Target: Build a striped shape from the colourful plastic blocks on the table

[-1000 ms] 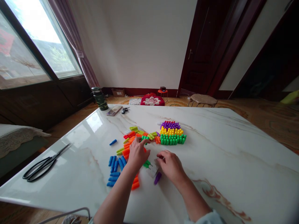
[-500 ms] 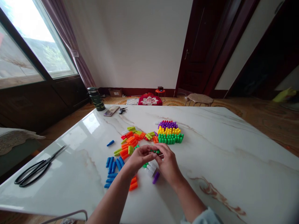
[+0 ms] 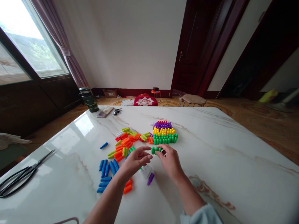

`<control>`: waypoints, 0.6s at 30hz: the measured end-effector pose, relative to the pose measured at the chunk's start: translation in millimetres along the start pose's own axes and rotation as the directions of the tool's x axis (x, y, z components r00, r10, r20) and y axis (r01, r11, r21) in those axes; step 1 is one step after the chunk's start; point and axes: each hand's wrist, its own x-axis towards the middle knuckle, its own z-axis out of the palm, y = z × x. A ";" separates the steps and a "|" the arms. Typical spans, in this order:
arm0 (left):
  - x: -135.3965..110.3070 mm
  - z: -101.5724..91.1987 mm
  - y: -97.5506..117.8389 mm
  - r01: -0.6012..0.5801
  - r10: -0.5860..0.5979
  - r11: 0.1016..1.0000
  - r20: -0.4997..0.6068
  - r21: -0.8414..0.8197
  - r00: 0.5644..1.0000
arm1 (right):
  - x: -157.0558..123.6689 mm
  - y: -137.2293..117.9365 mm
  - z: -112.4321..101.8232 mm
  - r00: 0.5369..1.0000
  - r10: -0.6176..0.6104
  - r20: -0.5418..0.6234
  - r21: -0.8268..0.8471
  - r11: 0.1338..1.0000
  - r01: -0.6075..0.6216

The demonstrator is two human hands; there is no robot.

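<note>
My right hand [image 3: 170, 161] pinches a short row of green pegs [image 3: 155, 150] just above the marble table [image 3: 233, 149], close in front of a joined block of purple, yellow and green pegs [image 3: 164, 133]. My left hand [image 3: 135, 160] hovers beside it with fingers loosely spread and nothing in them, fingertips near the green pegs. Loose orange, lime and green pegs [image 3: 126, 143] lie to the left. Blue pegs [image 3: 106, 171] sit further left. White pegs [image 3: 146, 170] and a purple peg [image 3: 150, 179] lie under my hands.
Black scissors [image 3: 20, 174] lie at the table's left edge. A dark flask [image 3: 88, 99], a phone [image 3: 105, 112] and keys [image 3: 116, 111] sit at the far left corner. A stool [image 3: 192, 99] and a red cushion [image 3: 145, 101] stand on the floor beyond.
My left hand left the loose pile and came to my right hand. The green pegs passed into my right hand, and my left hand has now let go and opened.
</note>
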 end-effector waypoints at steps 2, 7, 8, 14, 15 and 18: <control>0.1 -1.4 -0.4 0.010 -0.009 0.999 -0.017 0.034 1.000 | 7.5 19.5 -15.8 0.998 0.044 -0.041 -0.109 0.993 -0.048; 3.5 -4.9 -7.2 0.022 -0.019 0.998 -0.045 0.063 0.999 | 18.4 70.4 -52.9 0.959 0.225 -0.172 -0.372 0.887 -0.275; 4.3 -5.0 -8.5 0.019 -0.017 0.998 -0.042 0.065 0.999 | 19.0 77.0 -55.8 0.953 0.239 -0.184 -0.389 0.873 -0.294; 5.3 -3.4 -9.4 0.037 -0.034 0.996 -0.036 0.076 0.999 | 26.4 88.1 -47.1 0.946 0.238 -0.218 -0.334 0.893 -0.301; 4.9 -3.5 -9.1 0.042 -0.039 0.996 -0.035 0.075 0.999 | 28.5 87.6 -44.7 0.944 0.239 -0.229 -0.311 0.900 -0.304; 3.6 -4.6 -8.5 0.048 -0.046 0.996 -0.030 0.072 0.999 | 34.1 86.8 -40.7 0.933 0.245 -0.265 -0.269 0.910 -0.316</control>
